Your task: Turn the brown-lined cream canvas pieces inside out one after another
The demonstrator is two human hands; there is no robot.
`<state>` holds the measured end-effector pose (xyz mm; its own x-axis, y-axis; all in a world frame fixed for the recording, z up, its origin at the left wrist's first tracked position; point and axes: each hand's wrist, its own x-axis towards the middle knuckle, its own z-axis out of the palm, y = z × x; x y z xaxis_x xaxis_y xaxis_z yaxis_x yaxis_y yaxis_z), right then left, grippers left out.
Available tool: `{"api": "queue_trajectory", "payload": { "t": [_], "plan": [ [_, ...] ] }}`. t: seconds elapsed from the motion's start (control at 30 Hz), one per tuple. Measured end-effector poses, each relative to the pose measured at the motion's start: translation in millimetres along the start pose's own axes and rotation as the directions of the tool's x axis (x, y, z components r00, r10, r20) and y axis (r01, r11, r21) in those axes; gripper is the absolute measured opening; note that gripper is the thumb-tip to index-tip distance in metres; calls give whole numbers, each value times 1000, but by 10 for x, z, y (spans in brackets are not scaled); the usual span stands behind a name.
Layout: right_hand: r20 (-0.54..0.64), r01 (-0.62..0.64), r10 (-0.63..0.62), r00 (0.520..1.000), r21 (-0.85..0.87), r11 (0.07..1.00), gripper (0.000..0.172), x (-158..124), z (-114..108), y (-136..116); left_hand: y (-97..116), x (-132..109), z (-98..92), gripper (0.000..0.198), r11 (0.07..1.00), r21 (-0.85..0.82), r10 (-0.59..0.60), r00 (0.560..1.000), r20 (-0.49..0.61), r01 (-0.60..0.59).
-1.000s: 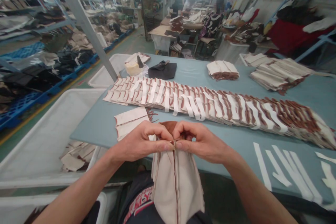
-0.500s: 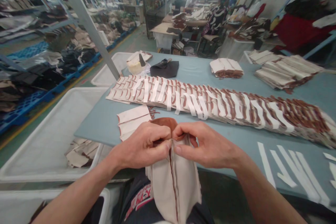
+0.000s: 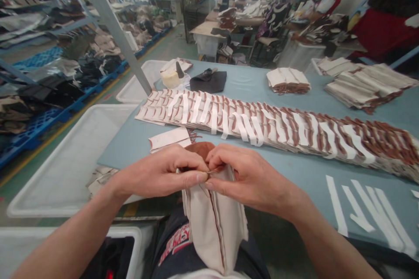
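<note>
Your left hand (image 3: 165, 171) and right hand (image 3: 250, 178) pinch the pale piece (image 3: 200, 218) at its top edge, apparently steadying it; body hangs towards your lap (image 3: 176, 256).

L hand (image 3: 163, 172) + R hand (image 3: 253, 178) nearly touching at held piece (image 3: 201, 222), v. little gap b/w. Fwd: long row (image 3: 222, 117) of stacked pcs blocks low reach; must go over. Behind it, open tabletop b/w black piece (image 3: 207, 83) & small stack (image 3: 288, 80). Flat lane b/w row & loose strips (image 3: 336, 205) on R side, strips lie flat, low obst. L: flat piece (image 3: 170, 137) just beyond L hand; post (image 3: 114, 26) nr far-L corner.
</note>
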<state>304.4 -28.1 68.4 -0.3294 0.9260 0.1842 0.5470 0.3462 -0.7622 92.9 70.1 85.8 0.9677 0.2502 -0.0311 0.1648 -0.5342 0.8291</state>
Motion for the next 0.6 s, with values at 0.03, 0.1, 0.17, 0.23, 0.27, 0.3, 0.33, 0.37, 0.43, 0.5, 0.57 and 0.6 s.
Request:
{"api": "queue_trajectory", "payload": {
  "t": [0.03,0.1,0.17,0.23,0.27,0.3,0.33,0.37,0.43,0.5,0.57,0.6],
  "plan": [
    [-6,19,-19,1000,-11,1000,17,5,3,3,22,-1,-13,30,999,54,5,1000,-2,-5],
    [-13,22,-22,1000,-24,999,15,13,7,19,71,8,-19,24,990,137,15,1000,-23,-12],
    [3,-12,12,1000,-13,1000,15,21,8,43,111,23,-4,20,978,208,25,998,-54,-13],
    [29,-71,71,997,2,997,16,30,5,62,133,38,22,18,961,277,42,995,-91,-15],
    [43,-104,104,994,3,995,16,37,4,66,137,45,35,17,952,305,47,993,-107,-12],
    [55,-134,134,989,-6,991,17,45,2,65,138,50,45,16,946,325,48,992,-119,-7],
    [70,-162,163,984,-21,987,18,54,1,60,137,54,53,16,942,337,50,991,-123,-6],
    [86,-185,188,978,-39,982,18,63,-1,50,135,58,58,15,939,344,57,991,-122,-12],
    [117,-215,223,968,-75,974,16,76,-4,21,135,63,64,14,931,363,80,990,-114,-34],
    [121,-233,247,961,-118,965,13,78,-10,-13,141,62,73,16,913,403,125,985,-121,-66],
    [102,-250,268,958,-163,954,14,66,-22,-48,153,56,97,18,886,457,167,976,-142,-85],
    [96,-254,274,957,-181,950,15,57,-32,-66,156,50,118,18,870,484,186,971,-151,-92]
  ]
}}
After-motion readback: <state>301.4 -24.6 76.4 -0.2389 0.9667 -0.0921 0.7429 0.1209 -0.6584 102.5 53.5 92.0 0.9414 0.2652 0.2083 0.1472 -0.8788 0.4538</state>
